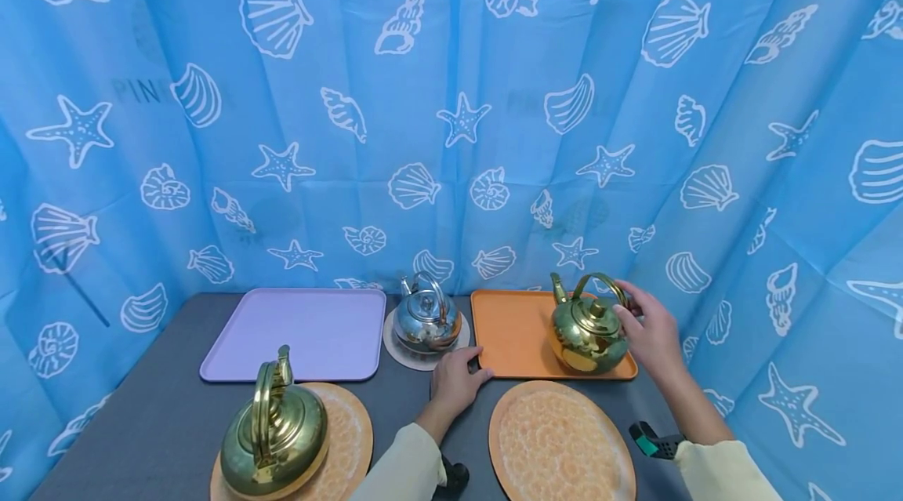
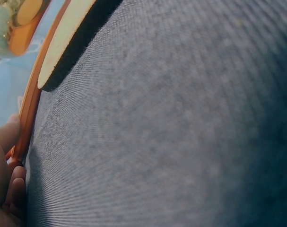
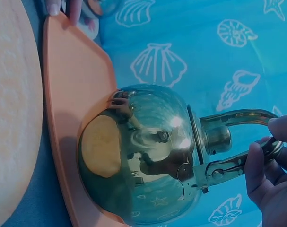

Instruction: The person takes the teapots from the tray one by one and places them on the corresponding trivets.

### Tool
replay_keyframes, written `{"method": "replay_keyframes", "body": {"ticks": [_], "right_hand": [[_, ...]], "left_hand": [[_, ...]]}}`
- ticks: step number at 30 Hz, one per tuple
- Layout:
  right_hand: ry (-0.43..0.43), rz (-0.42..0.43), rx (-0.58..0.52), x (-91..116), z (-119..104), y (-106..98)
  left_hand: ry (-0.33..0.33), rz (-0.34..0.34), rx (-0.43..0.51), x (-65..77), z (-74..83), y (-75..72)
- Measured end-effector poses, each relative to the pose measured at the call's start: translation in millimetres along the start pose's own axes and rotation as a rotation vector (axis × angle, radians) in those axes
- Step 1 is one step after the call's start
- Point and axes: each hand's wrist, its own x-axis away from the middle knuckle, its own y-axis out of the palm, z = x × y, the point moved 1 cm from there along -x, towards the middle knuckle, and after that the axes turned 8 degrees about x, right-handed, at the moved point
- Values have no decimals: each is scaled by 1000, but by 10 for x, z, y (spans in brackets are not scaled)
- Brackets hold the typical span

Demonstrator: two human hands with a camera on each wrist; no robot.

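At the right, my right hand (image 1: 650,327) grips the arched handle of a shiny gold teapot (image 1: 589,335). The teapot is upright at the right part of an orange tray (image 1: 511,328); whether its base touches the tray, I cannot tell. My left hand (image 1: 457,383) pinches the tray's near left corner, thumb (image 2: 8,132) on one side of the rim and fingers on the other. Just behind that hand, a small silver teapot (image 1: 426,321) stands on a pale round mat (image 1: 402,353). In the right wrist view, fingers curl round the gold teapot's handle (image 3: 223,170).
A lilac tray (image 1: 296,332) lies at the back left. Another gold teapot (image 1: 275,434) stands on a round patterned placemat (image 1: 353,426) at the front left. A similar placemat (image 1: 562,442) lies before the orange tray. A blue shell-print curtain (image 1: 451,132) hangs behind the grey tabletop (image 1: 141,375).
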Motion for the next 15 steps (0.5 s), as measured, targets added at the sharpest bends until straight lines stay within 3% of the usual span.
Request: {"method": "replay_keyframes", "body": {"ticks": [8,15], "right_hand": [[-77,55,-6,155,-122,-85],[-96,53,-19,281,-178,-122]], "left_hand": [[-10,-3,-9,-11,-12,11],[2,-6,-6,-2,-15,5]]}}
